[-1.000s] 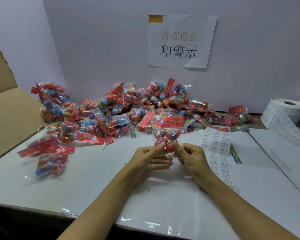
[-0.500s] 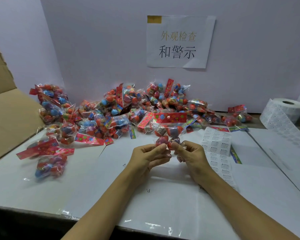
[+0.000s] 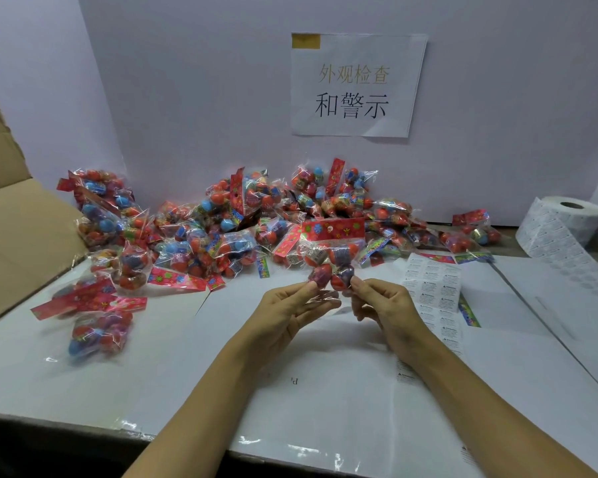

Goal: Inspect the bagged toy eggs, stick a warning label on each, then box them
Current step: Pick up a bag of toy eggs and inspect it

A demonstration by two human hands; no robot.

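While held up over the white table (image 3: 159, 367), bag of toy eggs (image 3: 330, 251) got pinched at its bottom edge from both sides: left hand (image 3: 292, 310) with thumb and fingertips nipped on the lower left egg, right hand (image 3: 382, 305) same deal on the lower right one, other fingers loosely curled. Sat a touch higher than a second back, red header card up top, now overlapping the front of the big pile of bagged eggs (image 3: 221, 222) along the wall. Hands barely shifted otherwise, just crept up and forward a bit. Loose strip of warning labels (image 3: 432, 288) lay flat just right of the right hand, label roll (image 3: 563, 225) well off at the far right. Cardboard box (image 3: 18, 243) open on the left, one stray bag (image 3: 97, 334) near it. Paper sign (image 3: 354, 86) taped to the wall above.
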